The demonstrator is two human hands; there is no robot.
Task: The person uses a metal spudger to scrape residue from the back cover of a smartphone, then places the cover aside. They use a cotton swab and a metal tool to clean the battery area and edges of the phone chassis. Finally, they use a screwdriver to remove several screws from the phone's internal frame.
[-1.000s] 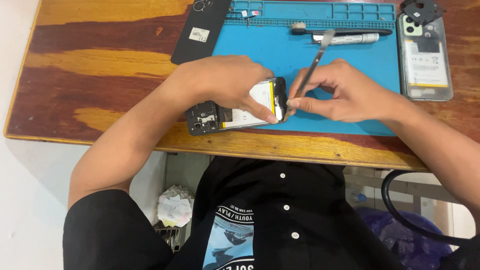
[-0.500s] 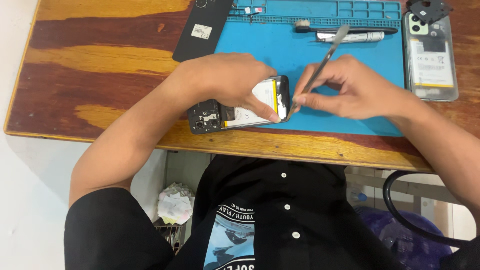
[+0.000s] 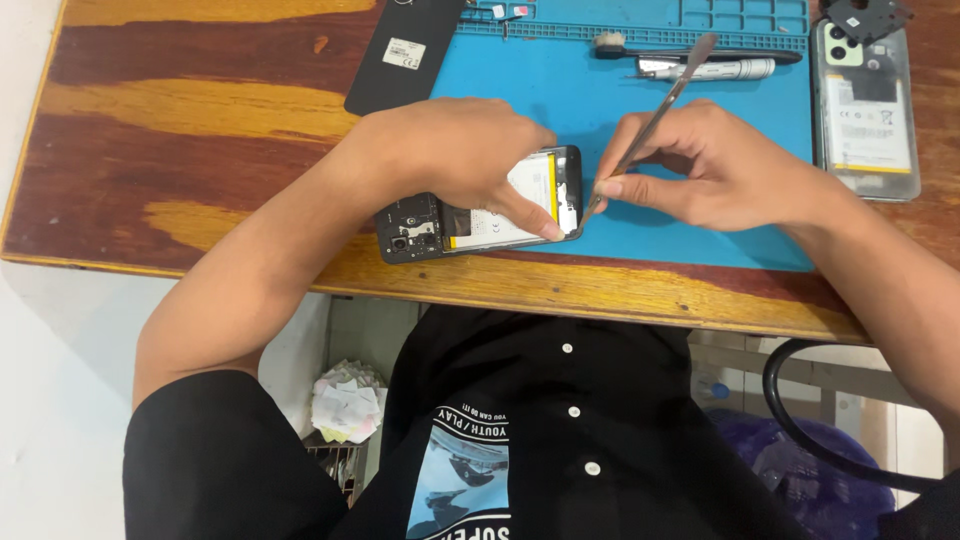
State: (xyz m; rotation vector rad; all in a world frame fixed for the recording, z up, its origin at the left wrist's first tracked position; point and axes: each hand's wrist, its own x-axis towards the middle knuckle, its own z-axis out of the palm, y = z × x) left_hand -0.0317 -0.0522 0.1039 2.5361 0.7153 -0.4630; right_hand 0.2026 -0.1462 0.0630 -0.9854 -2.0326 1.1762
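- Left hand [image 3: 455,150] presses down on the opened phone [image 3: 480,205] at the mat's [image 3: 760,250] front edge, fingers clamped over it, likely to keep it from sliding.
- Right hand [image 3: 715,165] pinches one thin metal pry tool [image 3: 640,135], tip at the phone's right end by the battery, slanted as if for leverage.
- Two phones: the second one [image 3: 868,110] lies at the table's [image 3: 180,150] back right corner.
- One black back cover [image 3: 405,50], one brush [image 3: 690,52], near the mat's back edge.

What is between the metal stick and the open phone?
Nothing visible. The right hand holds the metal tool with its tip right at the opened phone edge, while the left hand presses the phone onto the blue mat.
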